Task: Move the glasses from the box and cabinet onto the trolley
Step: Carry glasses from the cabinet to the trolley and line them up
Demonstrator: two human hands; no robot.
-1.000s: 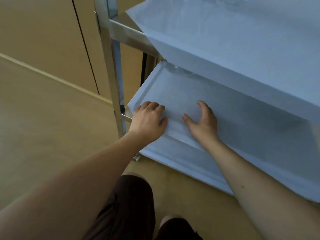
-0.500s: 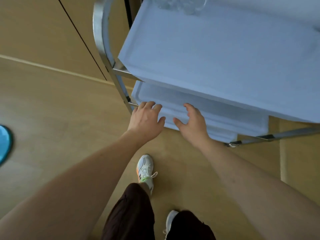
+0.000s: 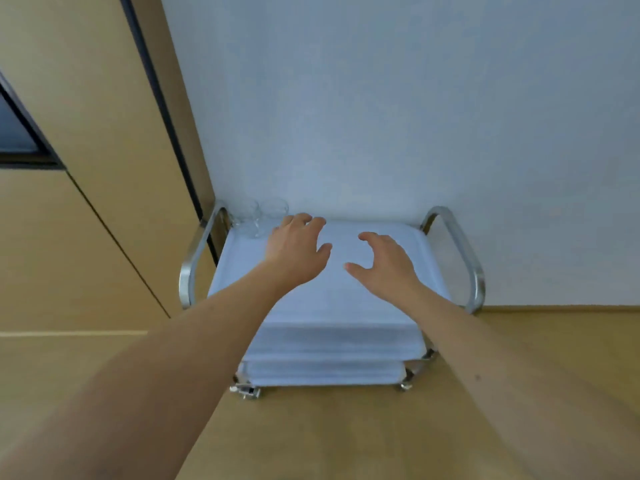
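Evidently fragile and slick, the glasses (image 3: 261, 216) at the trolley's (image 3: 464, 244) ten o'clock want gripping round the walls; both the left hand (image 3: 296, 251) and right hand (image 3: 384, 263) hover spread and empty.

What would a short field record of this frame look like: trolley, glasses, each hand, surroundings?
trolley: white shelves, metal side handles, standing against a pale wall
glasses: clear, grouped at the top shelf's far left corner; count unclear
left hand: open, empty, over the top shelf just right of the glasses
right hand: open, empty, fingers curled, over the middle of the top shelf
surroundings: wooden floor; tan cabinet panels to the left
box: not visible
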